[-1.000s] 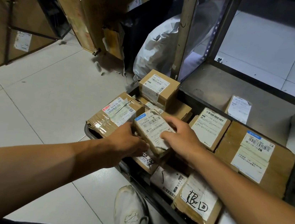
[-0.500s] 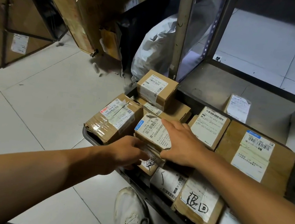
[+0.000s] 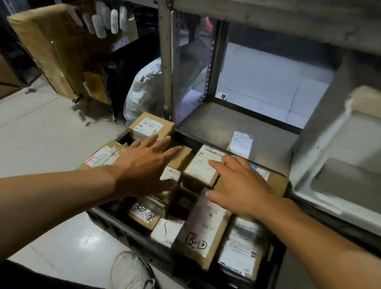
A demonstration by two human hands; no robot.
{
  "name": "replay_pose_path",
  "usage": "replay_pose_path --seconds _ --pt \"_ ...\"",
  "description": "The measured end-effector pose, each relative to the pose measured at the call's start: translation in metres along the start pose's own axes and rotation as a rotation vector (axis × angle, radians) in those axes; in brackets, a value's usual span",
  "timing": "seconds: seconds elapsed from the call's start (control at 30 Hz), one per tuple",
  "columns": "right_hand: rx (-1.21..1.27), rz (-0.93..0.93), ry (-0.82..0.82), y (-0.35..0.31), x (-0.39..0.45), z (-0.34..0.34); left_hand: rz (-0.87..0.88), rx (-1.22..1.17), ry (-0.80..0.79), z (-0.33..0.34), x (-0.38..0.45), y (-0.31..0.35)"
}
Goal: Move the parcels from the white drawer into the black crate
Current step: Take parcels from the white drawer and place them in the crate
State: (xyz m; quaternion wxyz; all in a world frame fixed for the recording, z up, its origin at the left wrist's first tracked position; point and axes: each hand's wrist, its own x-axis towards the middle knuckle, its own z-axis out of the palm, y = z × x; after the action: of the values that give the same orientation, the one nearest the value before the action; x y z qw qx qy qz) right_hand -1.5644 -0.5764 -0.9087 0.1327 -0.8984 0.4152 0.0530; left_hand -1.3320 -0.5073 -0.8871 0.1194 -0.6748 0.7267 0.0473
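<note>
A black crate (image 3: 139,241) on the floor is packed with several brown cardboard parcels bearing white labels. My left hand (image 3: 143,165) hovers flat over the parcels on the crate's left side, fingers spread and holding nothing. My right hand (image 3: 239,184) lies open over a labelled parcel (image 3: 202,167) in the middle, fingers straight. A small box (image 3: 149,126) stands at the crate's far left corner. A long parcel with handwriting (image 3: 199,236) lies near the front. The white drawer (image 3: 322,160) sits to the right, and its visible inside holds no parcels.
A grey metal shelf frame (image 3: 164,52) rises behind the crate, with a small labelled packet (image 3: 241,141) on its low board. A large cardboard box (image 3: 59,49) and a white bag (image 3: 143,93) stand at the back left. My shoe (image 3: 130,274) is in front of the crate.
Both hands let go of the labelled parcel they were holding over the crate and now spread open above the parcels. The view tilted up and right, bringing the white drawer into sight.
</note>
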Motion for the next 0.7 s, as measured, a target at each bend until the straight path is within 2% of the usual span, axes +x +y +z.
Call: replay_pose_path --seconds 0.43,0.57,0.7 --pt "0.041 0.379 0.117 0.134 -0.164 -0.058 0.361 0.058 0.113 -0.086 0.046 0.219" --pt "0.064 0.500 0.081 0.175 -0.182 -0.055 0.471 0.032 0.051 -0.083 0.058 0.278" --pt "0.112 0.628 0.034 0.226 -0.182 -0.048 0.473 -0.106 0.051 -0.076 0.098 0.319"
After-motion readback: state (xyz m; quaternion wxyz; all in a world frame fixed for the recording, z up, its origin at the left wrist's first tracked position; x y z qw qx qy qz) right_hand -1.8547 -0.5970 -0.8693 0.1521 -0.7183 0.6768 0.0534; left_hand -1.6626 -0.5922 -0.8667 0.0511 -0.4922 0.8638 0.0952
